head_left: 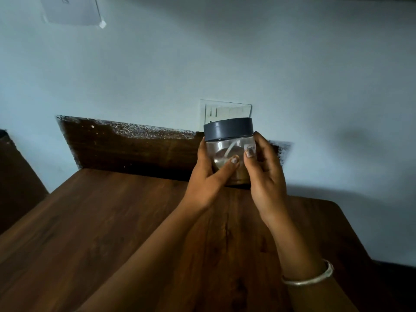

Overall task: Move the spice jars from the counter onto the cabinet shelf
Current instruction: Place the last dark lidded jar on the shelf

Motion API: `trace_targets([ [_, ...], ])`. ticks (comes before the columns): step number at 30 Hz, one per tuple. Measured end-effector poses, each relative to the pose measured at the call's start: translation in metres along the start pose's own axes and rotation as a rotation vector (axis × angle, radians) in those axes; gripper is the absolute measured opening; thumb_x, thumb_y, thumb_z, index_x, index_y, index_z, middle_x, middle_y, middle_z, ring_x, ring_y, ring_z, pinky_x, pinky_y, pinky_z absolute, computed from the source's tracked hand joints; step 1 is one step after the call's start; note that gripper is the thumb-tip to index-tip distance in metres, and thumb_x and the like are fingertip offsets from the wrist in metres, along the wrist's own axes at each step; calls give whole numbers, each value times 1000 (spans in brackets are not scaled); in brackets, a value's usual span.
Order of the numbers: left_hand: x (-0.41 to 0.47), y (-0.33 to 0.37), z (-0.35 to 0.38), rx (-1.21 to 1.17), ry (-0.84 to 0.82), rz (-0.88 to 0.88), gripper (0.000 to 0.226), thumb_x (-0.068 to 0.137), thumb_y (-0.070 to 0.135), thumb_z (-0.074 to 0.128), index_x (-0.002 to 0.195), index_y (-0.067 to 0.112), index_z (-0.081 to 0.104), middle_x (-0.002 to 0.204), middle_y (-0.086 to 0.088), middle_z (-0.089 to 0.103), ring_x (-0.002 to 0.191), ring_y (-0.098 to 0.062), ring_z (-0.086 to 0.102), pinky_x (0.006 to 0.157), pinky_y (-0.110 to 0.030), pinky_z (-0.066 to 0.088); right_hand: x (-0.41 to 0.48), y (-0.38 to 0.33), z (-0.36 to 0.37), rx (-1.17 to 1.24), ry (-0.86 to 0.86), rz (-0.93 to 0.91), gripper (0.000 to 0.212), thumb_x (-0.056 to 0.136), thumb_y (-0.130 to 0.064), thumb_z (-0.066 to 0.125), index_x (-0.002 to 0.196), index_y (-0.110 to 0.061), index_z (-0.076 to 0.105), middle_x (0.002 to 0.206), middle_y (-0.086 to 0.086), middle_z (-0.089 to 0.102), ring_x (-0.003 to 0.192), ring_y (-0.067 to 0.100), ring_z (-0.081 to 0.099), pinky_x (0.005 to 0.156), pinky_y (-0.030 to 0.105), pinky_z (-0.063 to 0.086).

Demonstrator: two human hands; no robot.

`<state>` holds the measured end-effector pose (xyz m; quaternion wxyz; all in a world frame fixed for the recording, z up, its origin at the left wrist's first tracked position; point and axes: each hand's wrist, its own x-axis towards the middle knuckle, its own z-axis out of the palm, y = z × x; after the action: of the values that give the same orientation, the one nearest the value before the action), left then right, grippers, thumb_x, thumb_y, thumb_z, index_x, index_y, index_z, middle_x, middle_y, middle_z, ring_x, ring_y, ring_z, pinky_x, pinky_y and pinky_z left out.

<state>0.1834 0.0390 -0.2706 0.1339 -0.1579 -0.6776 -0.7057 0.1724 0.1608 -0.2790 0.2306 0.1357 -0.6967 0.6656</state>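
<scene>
Nearest me, a silver bangle [310, 279] sat on my right wrist, both forearms reaching out over the wooden surface [112, 233]. My left hand [208, 174] cupped the spice jar [229, 152] from the left, thumb pressed across its clear front. My right hand [266, 174] closed on the other side, thumb on the small label, fingers wrapped behind. The jar stood upright with its grey lid [228, 131] on and brown spice low inside; whether its base touched the wood I could not tell. Behind it were a dark backboard [135, 152], a switch plate [227, 111] and the pale wall [225, 52]. I judged this the carrying step. No cabinet shelf showed, so next I needed to find it and keep the jar level.
</scene>
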Motion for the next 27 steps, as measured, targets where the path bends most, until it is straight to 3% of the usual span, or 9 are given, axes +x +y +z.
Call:
trace_targets([
  [5,2,6,-15,-177,-6,-71,55,80,19,58,131,12,37,109,-3,62,97,-12,65,76,-23,54,0,-6,2,190,-180,30,45,84,-29,55,128,-36,48,108,-22,65,104,-1,61,77,17,51],
  [9,2,10,-25,-86,-27,-63,53,89,23,57,137,15,35,121,-3,60,108,-13,61,90,-28,50,-2,-6,16,244,-206,50,35,86,-24,54,118,-37,54,109,-18,66,103,3,62,79,20,51],
  [13,2,11,-41,101,-80,-36,69,92,17,55,147,26,16,114,25,59,108,2,58,90,-14,47,-5,-5,26,205,-95,92,69,77,-35,62,140,-32,33,124,-13,58,113,8,58,90,34,51],
  [16,0,14,-48,197,-151,-42,97,81,13,69,149,25,1,122,26,53,112,11,51,92,-11,44,-6,-5,29,132,-99,65,70,78,-39,61,141,-31,31,126,-13,55,113,7,58,91,35,51],
  [18,-2,15,-51,184,-145,-36,102,79,10,71,150,23,-1,133,11,50,120,1,50,102,-22,42,-4,-7,29,137,-137,45,60,81,-35,59,135,-42,35,125,-18,55,112,3,58,85,27,52],
  [20,-3,18,-54,149,-113,-33,100,78,5,69,150,23,2,136,1,49,123,-16,49,106,-38,41,-1,-9,25,159,-170,49,55,82,-34,59,131,-48,39,128,-17,55,115,5,57,86,27,52],
  [22,-2,19,-56,118,-94,-31,97,78,-3,66,150,21,5,137,-3,48,122,-23,49,103,-38,43,0,-10,18,164,-199,72,61,76,-36,65,130,-50,41,128,-10,57,116,9,57,91,35,51],
  [25,-1,21,-57,72,-124,-6,93,77,-13,61,149,17,10,131,-2,51,111,-14,54,85,-20,50,-1,-12,11,125,-240,75,76,65,-37,70,133,-48,38,126,-2,58,112,12,60,91,38,50],
  [27,-1,21,-57,59,-151,6,90,77,-16,58,149,15,13,129,1,51,111,-11,54,82,-17,50,-2,-13,9,113,-268,89,82,64,-37,72,136,-45,36,126,0,57,110,14,60,92,41,50],
])
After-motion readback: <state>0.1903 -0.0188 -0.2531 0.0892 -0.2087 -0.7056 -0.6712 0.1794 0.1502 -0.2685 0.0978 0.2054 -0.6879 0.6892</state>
